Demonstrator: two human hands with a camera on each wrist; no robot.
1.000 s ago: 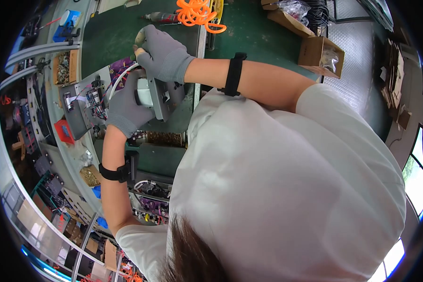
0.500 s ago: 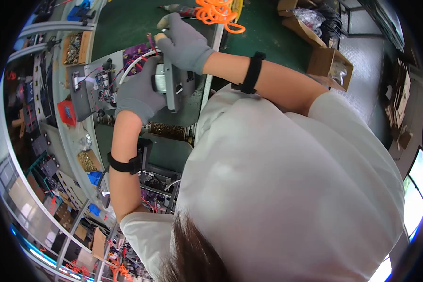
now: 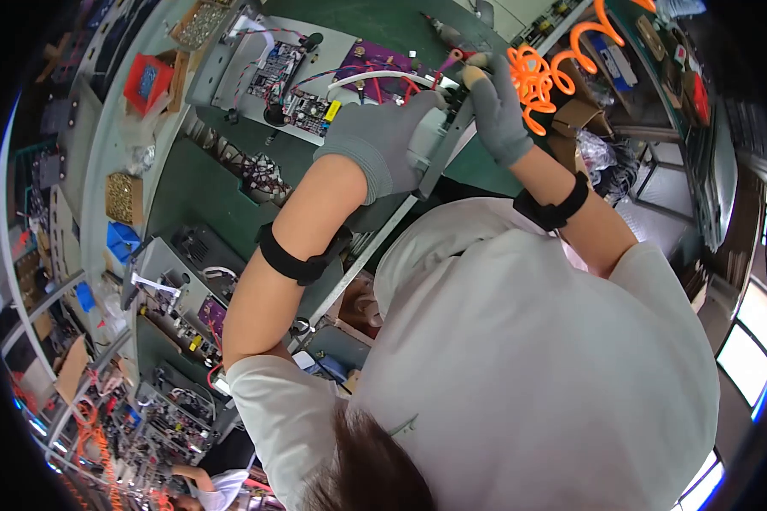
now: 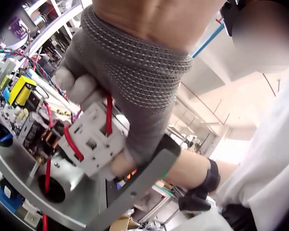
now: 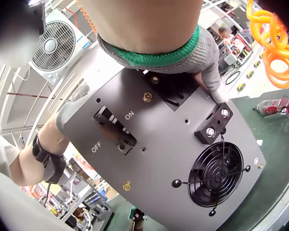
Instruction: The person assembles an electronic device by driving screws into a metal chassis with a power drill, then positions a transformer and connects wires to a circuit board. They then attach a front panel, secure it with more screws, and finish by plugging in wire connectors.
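My gloved left hand [image 3: 383, 140] holds a white switch block [image 4: 94, 139] with red wires, on the inner side of a grey end panel [image 5: 159, 159]. Its thumb and fingers bend round the block. On the panel's outer face are a black ON/OFF switch [image 5: 115, 130], a black fan grille [image 5: 216, 173] and a black block with two screws [image 5: 214, 123]. My gloved right hand [image 3: 498, 111] is at the panel's upper edge, fingertips close to a red wire end [image 3: 452, 58]. I cannot tell whether they pinch it. The panel belongs to an open chassis with circuit boards [image 3: 277, 72].
A coiled orange air hose [image 3: 537, 85] and a power screwdriver [image 3: 443, 32] lie beyond the right hand. Along the left stand a red bin [image 3: 147, 83] and a box of small brass parts [image 3: 124, 198]. Another open chassis [image 3: 179, 298] stands nearer on the bench.
The head view has swung round, so the chassis and both arms appear farther right and turned. The left hand stays at the white block, the right hand at the panel's edge.
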